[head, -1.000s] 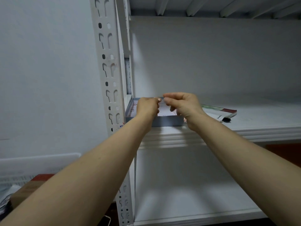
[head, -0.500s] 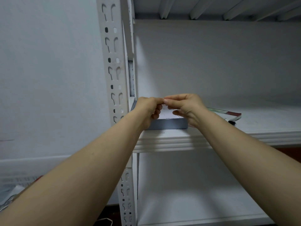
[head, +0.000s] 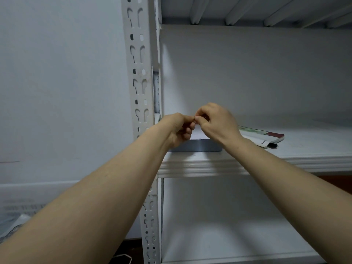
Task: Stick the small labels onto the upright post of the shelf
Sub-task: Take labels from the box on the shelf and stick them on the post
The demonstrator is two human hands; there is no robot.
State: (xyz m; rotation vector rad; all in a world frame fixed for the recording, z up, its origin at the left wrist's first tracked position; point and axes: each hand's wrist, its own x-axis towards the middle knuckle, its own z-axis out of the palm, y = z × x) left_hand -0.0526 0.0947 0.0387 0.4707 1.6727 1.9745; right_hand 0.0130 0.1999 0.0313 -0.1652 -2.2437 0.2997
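**Peeling a label, post not yet reached**

The label is hidden in the pinch, too small to make out. It sits where the fingertips of the left hand (head: 177, 128) and right hand (head: 217, 122) meet, just above the white sheet (head: 198, 134) in the grey box (head: 200, 146) on the shelf (head: 304, 149). Both hands are curled and pinching at that one spot. I judge this to be the peeling step. Next, one hand needs to carry the freed label left to the post (head: 138, 73), well clear of its slots, and press it flat. A booklet (head: 263, 135) lies beside the right wrist. Compared with a second ago, the hands have risen off the sheet and the right fingers are curled tighter.
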